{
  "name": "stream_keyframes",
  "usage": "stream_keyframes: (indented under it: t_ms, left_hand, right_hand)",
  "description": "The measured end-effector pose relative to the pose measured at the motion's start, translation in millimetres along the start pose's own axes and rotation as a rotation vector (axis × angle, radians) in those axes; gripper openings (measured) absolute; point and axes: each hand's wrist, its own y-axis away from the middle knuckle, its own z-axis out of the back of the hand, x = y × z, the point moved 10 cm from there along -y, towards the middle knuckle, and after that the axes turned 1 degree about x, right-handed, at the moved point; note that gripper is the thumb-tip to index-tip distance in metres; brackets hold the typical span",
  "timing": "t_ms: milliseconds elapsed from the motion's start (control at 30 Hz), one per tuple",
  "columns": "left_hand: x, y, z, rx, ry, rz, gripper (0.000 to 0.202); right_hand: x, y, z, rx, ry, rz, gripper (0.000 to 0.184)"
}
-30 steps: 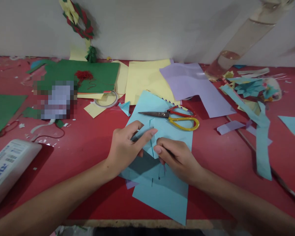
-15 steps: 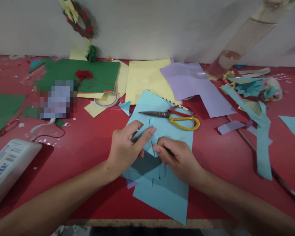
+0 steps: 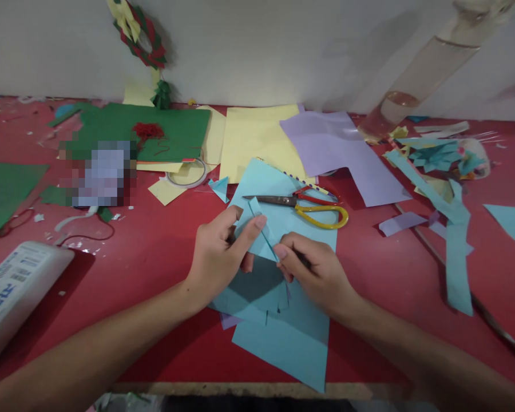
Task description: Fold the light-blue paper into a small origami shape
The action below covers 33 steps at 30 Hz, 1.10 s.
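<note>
My left hand and my right hand both pinch a small folded piece of light blue paper, lifted a little above a larger light blue sheet lying on the red table. The left thumb and forefinger grip the piece's upper left side. My right fingers are closed on its lower right corner. Scissors with yellow and red handles lie on the blue sheet just beyond my hands.
Yellow sheets, a purple sheet and green sheets lie at the back. A tape ring sits left of centre. Blue strips and scraps clutter the right. A white box lies at the near left. A clear bottle leans at the wall.
The small blue piece has been raised and turned slightly between my fingers. My right hand has shifted a little toward the left hand.
</note>
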Motion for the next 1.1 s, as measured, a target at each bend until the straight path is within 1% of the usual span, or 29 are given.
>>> stream_keyframes:
  t_ms: [133,200,267,367,433,500,567,600,633,667,767,833,933,967,1033,1100]
  left_hand:
    - [1.8,0.1,-12.6,0.133,0.144,0.020,0.029]
    - [2.8,1.0,-18.1,0.179,0.207,0.039,0.026]
    - [4.4,2.1,-21.2,0.196,0.239,0.061,0.025]
    - [6.3,3.6,-21.5,0.191,0.240,0.070,0.024]
    - [6.8,2.9,-17.6,0.173,0.195,0.051,0.026]
    - [5.3,-0.6,-10.4,0.143,0.095,0.004,0.024]
    - [1.1,-6.6,-3.2,0.122,-0.055,-0.065,0.013]
    - [-5.7,-9.6,0.8,0.105,-0.105,-0.141,0.023]
    - [-10.7,-12.2,1.6,0.119,-0.133,-0.199,0.031]
    - [-12.1,-14.4,-1.3,0.170,-0.156,-0.222,0.030]
    - [-8.4,-15.4,-11.7,0.327,-0.290,-0.224,0.017]
    - [-4.0,-13.0,-10.9,0.340,-0.373,-0.211,0.017]
    - [2.6,-3.8,-13.5,0.382,-0.488,-0.228,0.016]
    - [2.9,-0.5,-14.9,0.392,-0.522,-0.261,0.016]
    - [-2.5,6.5,-18.0,0.386,-0.618,-0.397,0.016]
    - [-4.0,11.0,-21.8,0.381,-0.724,-0.487,0.018]
  right_hand:
    - [-5.1,0.3,19.1,-0.149,-0.053,-0.030,0.033]
    - [-6.7,0.3,24.0,-0.190,-0.121,-0.036,0.028]
    - [-3.6,-0.5,20.6,-0.161,-0.154,-0.007,0.021]
    - [-4.1,-1.2,8.6,-0.074,-0.215,-0.016,0.012]
    - [-7.9,-1.3,5.2,-0.060,-0.250,-0.041,0.013]
    - [-13.2,-2.1,7.5,-0.083,-0.265,-0.072,0.017]
    - [-17.5,-4.0,9.9,-0.081,-0.268,-0.103,0.019]
    - [-18.9,-5.3,10.3,-0.064,-0.264,-0.117,0.019]
    - [-19.5,-6.7,10.6,-0.043,-0.257,-0.124,0.019]
    - [-19.4,-8.0,11.7,-0.029,-0.247,-0.126,0.018]
    - [-17.8,-11.0,14.1,0.014,-0.166,-0.109,0.016]
    - [-16.6,-12.0,12.9,0.051,-0.048,-0.085,0.014]
    - [-15.1,-12.3,9.6,0.094,0.183,-0.034,0.014]
    - [-14.4,-12.1,7.7,0.111,0.251,-0.015,0.015]
    - [-11.2,-11.3,4.4,0.136,0.368,0.045,0.016]
    - [-6.2,-9.6,2.4,0.144,0.461,0.123,0.016]
